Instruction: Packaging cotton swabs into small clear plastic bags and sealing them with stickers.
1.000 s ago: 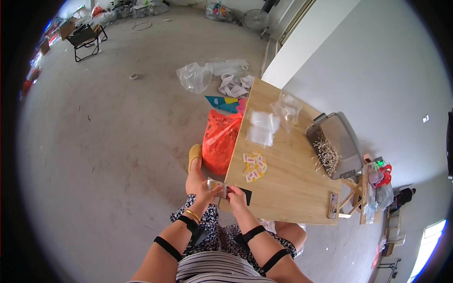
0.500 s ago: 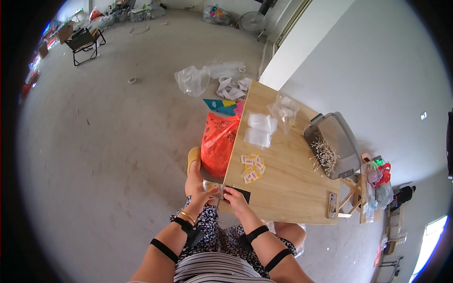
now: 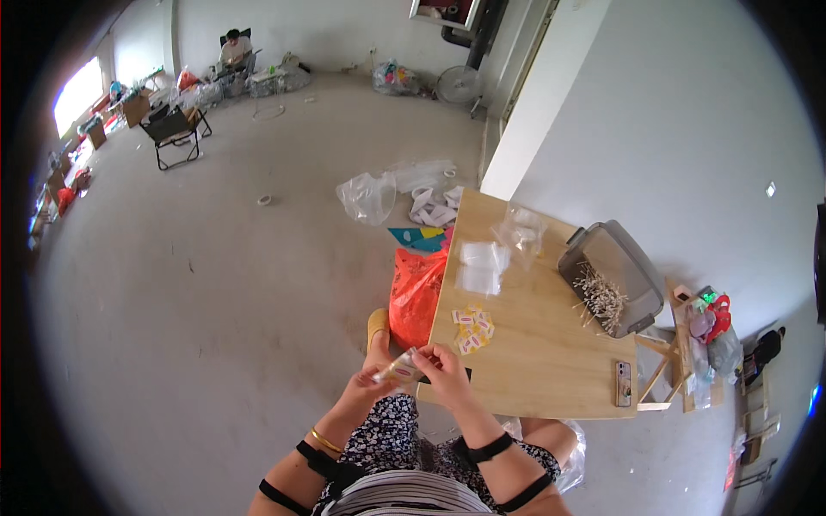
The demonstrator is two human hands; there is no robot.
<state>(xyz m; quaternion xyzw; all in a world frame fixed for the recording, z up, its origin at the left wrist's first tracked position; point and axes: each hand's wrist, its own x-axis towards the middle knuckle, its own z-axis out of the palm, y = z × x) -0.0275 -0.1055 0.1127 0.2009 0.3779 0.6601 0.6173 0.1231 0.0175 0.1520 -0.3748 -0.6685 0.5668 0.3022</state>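
Both hands hold a small clear plastic packet [image 3: 398,370] with a yellow-and-white printed card showing in it. My left hand [image 3: 368,391] pinches its lower left end. At its upper right end, the fingers of my right hand [image 3: 442,370] are closed on the edge. The packet slants just off the table's near left corner. Beyond my right hand, a loose pile of yellow-and-white cards [image 3: 472,330] lies on the wooden table [image 3: 542,344]. Stacked clear bags [image 3: 480,268] lie farther back. A grey plastic bin [image 3: 638,267] lies tipped, thin white-tipped sticks like cotton swabs [image 3: 601,297] spilling at its mouth.
A phone [image 3: 623,383] lies near the table's right end. Against the table's left side stands a red plastic bag [image 3: 415,301]. Clear plastic sheeting [image 3: 368,198] is on the floor behind it. A folding chair [image 3: 176,133] and a seated person [image 3: 235,52] are far left.
The view has tilted up, bringing the seated person into sight. Both hands still grip the packet, which is now turned so that its printed card shows.
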